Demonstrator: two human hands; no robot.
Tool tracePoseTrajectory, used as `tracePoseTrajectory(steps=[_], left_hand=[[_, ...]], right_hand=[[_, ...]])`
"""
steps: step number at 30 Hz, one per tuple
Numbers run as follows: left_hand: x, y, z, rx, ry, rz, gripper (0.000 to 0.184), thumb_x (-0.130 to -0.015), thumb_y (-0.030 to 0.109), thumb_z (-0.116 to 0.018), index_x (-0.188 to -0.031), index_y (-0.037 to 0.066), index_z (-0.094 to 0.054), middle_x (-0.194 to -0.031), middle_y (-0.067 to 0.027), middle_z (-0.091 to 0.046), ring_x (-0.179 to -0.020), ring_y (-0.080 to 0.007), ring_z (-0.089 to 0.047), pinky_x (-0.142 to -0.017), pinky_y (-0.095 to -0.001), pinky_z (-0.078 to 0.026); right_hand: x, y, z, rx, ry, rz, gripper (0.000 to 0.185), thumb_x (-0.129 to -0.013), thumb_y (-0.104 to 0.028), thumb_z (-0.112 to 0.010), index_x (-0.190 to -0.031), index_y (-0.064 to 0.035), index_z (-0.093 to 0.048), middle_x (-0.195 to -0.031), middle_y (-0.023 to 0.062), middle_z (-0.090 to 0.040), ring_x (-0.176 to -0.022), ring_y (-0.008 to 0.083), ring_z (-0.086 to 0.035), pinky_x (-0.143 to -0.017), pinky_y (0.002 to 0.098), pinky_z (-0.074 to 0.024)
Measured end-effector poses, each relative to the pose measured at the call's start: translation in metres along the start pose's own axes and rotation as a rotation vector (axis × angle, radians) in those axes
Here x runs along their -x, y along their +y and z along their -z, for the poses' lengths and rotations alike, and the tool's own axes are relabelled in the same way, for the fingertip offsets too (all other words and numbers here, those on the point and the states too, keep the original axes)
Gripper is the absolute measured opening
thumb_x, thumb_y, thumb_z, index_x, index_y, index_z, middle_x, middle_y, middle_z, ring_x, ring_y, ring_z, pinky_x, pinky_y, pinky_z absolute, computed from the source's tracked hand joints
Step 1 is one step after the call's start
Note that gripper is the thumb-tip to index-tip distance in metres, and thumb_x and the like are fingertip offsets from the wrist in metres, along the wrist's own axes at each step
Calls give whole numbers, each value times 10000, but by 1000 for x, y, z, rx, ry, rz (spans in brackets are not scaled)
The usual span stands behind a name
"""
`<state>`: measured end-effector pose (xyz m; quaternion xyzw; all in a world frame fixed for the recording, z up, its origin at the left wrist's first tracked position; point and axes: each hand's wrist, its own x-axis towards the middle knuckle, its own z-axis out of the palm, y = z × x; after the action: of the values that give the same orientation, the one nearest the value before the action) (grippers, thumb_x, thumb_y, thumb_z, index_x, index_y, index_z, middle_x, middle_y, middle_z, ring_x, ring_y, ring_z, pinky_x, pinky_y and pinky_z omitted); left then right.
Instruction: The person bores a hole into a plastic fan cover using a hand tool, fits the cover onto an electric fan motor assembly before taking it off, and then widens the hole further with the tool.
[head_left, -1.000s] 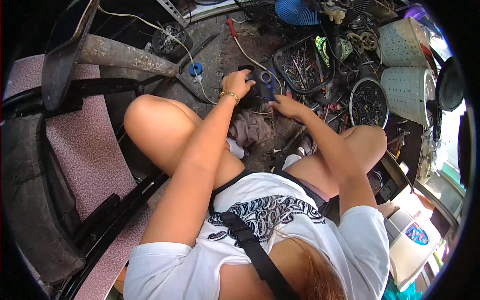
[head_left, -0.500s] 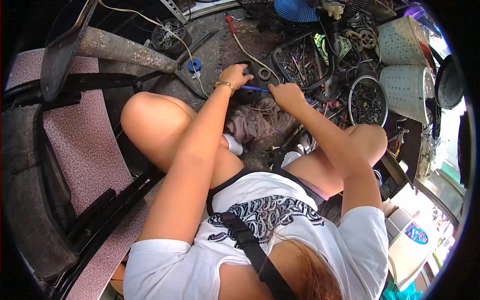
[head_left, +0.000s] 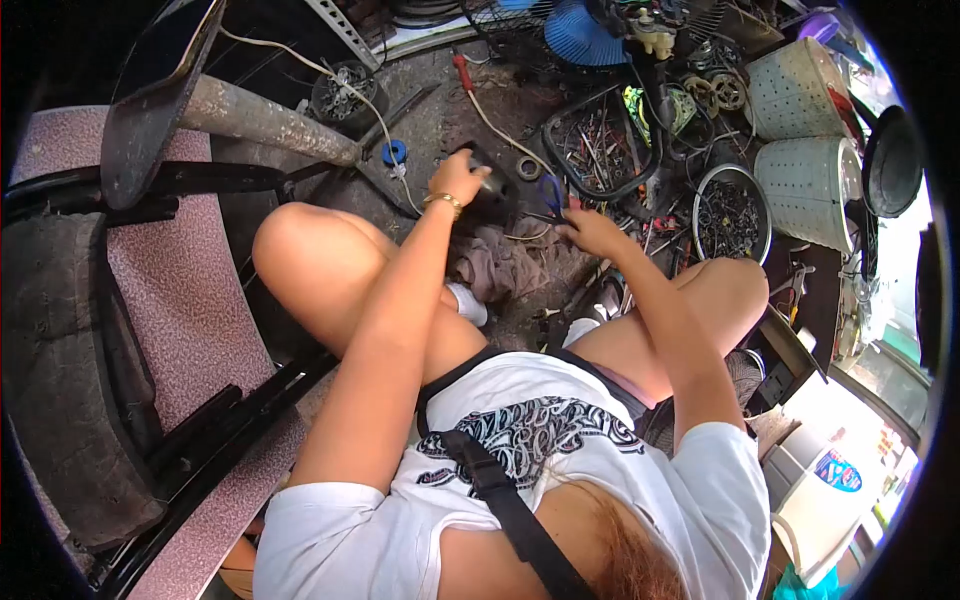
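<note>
My left hand, a gold bracelet on its wrist, is closed on the upper left edge of a dark, rounded metal housing with holes in it. To the right, my right hand is closed round a blue-handled tool. Its dark, thin part points left toward the housing; whether it is pliers or scissors I cannot make out. A crumpled brownish rag lies below the housing, between my feet. Just above stands a roll of tape.
Right of my hands are a black-rimmed tray of tools and a round bowl of screws. White perforated baskets stand further right. A red-ended cable and a blue spool lie ahead. A pink speckled bench is at left.
The blue-handled tool has swung from lying level between both hands to upright by my right hand, which has moved lower. My left hand has shifted slightly down, and more of the housing shows.
</note>
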<state>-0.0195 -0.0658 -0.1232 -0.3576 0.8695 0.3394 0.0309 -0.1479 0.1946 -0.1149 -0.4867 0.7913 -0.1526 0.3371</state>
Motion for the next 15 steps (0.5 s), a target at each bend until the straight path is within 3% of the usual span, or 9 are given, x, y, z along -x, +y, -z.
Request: tracePoseTrajectory(steps=[2, 3, 6, 7, 9, 10, 11, 12, 15], left_hand=[[-9, -19, -4, 204, 168, 33, 547, -805, 293, -737, -1219, -34, -592, -1082, -190, -688, -1012, -291, -661, -860, -401, -503], [-4, -7, 13, 489, 53, 113, 447, -831, 234, -713, -1165, -44, -608, -1065, -167, -690, -975, -247, -659, -854, -373, -503], [36, 41, 67, 902, -133, 237, 280, -889, 126, -661, -1124, -20, -618, -1055, -78, -677, -938, -154, -624, -861, -302, -492], [48, 51, 75, 1047, -163, 181, 290, -902, 127, -650, -1153, -9, -601, -1080, -74, -668, -954, -155, -623, -871, -303, -488], [74, 68, 90, 1186, -197, 114, 301, -915, 128, -640, -1182, 1, -583, -1104, -71, -658, -971, -156, -622, -881, -304, -484], [89, 75, 97, 1302, -192, 67, 319, -923, 128, -632, -1211, 9, -560, -1134, -69, -643, -1003, -151, -607, -905, -303, -470], [103, 80, 103, 1420, -188, 23, 338, -932, 129, -624, -1240, 17, -538, -1163, -66, -627, -1035, -145, -592, -928, -301, -457], [114, 86, 107, 1419, -193, 16, 338, -932, 129, -624, -1240, 17, -538, -1163, -66, -627, -1035, -145, -592, -928, -301, -457], [141, 97, 116, 1257, -145, -107, 379, -936, 148, -624, -1274, 19, -511, -1220, -73, -593, -1121, -138, -534, -1012, -310, -392]], right_hand=[[30, -12, 6, 111, -134, -120, 414, -912, -330, -580, -1173, -10, -547, -981, 248, -658, -942, 455, -620, -834, 499, -489], [36, -16, 11, 219, -275, -228, 449, -900, -328, -600, -1200, -2, -524, -1045, 256, -644, -994, 446, -606, -863, 483, -484], [29, 4, -14, 87, -27, -123, 546, -858, -310, -664, -1274, -2, -489, -1236, 278, -545, -1121, 412, -556, -934, 453, -456], [19, 1, -18, -143, 273, -54, 673, -842, -295, -702, -1390, -35, -411, -1375, 241, -450, -1212, 359, -516, -999, 404, -419], [15, -49, 17, -1049, 254, -35, 839, -808, -431, -709, -1476, -112, -315, -1375, 180, -490, -1227, 351, -523, -988, 454, -448], [19, -68, 28, -1051, 263, -31, 839, -808, -431, -709, -1476, -112, -315, -1375, 180, -490, -1227, 351, -523, -988, 454, -448], [29, -86, 34, -1360, 230, 47, 894, -794, -482, -709, -1490, -123, -280, -1374, 148, -489, -1260, 328, -483, -988, 484, -438], [36, -100, 38, -1663, 190, 133, 949, -780, -534, -710, -1505, -134, -245, -1373, 117, -488, -1294, 305, -443, -989, 514, -428], [40, -126, 36, -1906, 199, 192, 952, -746, -623, -693, -1471, -138, -312, -1384, 108, -478, -1327, 288, -395, -970, 566, -424]])
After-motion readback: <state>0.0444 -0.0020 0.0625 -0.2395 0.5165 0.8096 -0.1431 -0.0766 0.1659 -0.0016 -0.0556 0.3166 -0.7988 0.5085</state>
